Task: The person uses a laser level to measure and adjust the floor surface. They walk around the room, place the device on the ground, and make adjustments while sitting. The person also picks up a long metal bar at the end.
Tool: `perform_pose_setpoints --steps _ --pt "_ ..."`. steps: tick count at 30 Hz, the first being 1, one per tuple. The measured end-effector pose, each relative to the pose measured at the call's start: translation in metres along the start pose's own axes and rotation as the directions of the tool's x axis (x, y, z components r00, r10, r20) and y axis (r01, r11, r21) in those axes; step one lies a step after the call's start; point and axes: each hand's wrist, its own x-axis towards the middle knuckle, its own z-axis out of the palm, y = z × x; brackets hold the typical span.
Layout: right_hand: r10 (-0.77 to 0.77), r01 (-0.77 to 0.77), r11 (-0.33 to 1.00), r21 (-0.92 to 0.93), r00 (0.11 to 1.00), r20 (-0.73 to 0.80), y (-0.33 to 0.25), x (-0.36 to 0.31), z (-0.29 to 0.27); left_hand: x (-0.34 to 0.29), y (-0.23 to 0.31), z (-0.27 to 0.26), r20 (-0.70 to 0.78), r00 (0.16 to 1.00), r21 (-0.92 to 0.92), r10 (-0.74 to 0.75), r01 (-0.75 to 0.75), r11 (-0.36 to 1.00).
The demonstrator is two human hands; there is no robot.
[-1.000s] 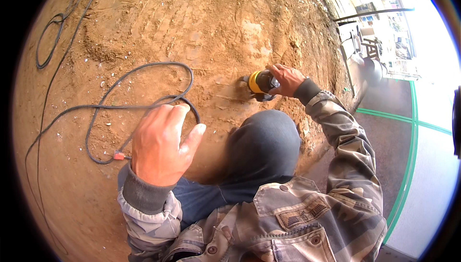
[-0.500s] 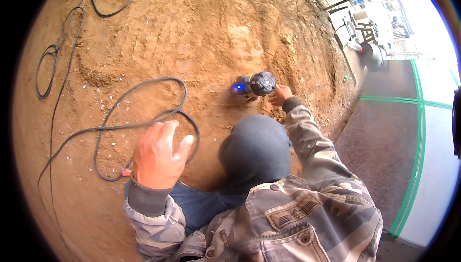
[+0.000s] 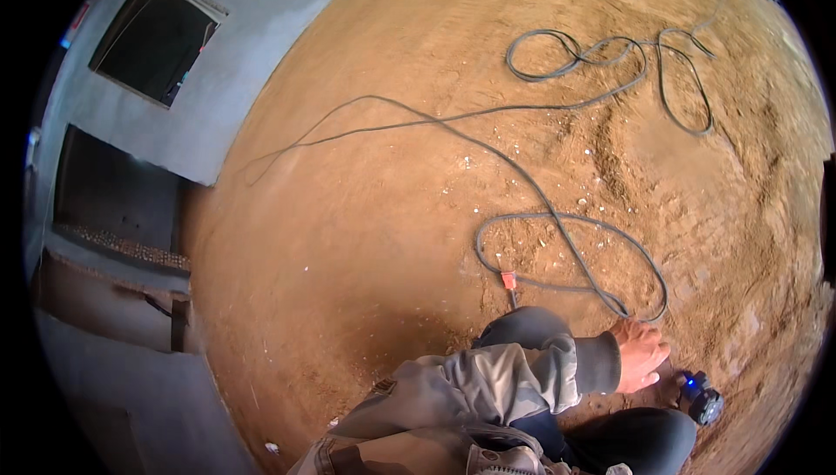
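Note:
My left hand (image 3: 640, 355) reaches out at the lower right, over the dirt, with its thumb apart from its bent fingers and nothing visible in it. It is beside the near loop of a dark cable (image 3: 562, 215); whether the fingertips touch the cable is hard to see. A red-orange connector (image 3: 509, 280) sits on the cable by my knee. Just right of the hand, a dark power tool (image 3: 702, 400) with a lit blue lamp rests on the ground. My right hand is out of view.
Bare, uneven soil (image 3: 366, 214) with small pale bits spreads around me. More cable loops (image 3: 544, 55) lie farther off. On the left stands a grey wall (image 3: 270, 13) with dark openings (image 3: 157, 40). My bent knee (image 3: 644, 440) is below the hand.
The view has swung left, bringing the grey wall in. The tool now appears at lower right, and my right hand has gone out of view. My left hand now appears close to the cable loop.

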Motion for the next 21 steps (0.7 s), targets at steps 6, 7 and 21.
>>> perform_pose_setpoints --steps 6,7,21 --pt "-0.032 0.032 0.999 -0.001 0.998 -0.046 -0.014 0.003 -0.010 0.008 0.001 0.010 0.066 0.998 -0.080 0.002 0.004 0.997" --pt "-0.034 0.035 0.999 0.006 0.998 -0.045 -0.016 0.002 -0.009 0.009 0.002 0.008 0.080 0.997 -0.082 0.013 -0.006 0.997" --pt "-0.074 0.081 0.981 0.178 0.996 -0.043 -0.018 0.018 -0.016 0.015 0.008 -0.013 -0.072 0.988 -0.048 0.139 -0.143 0.989"
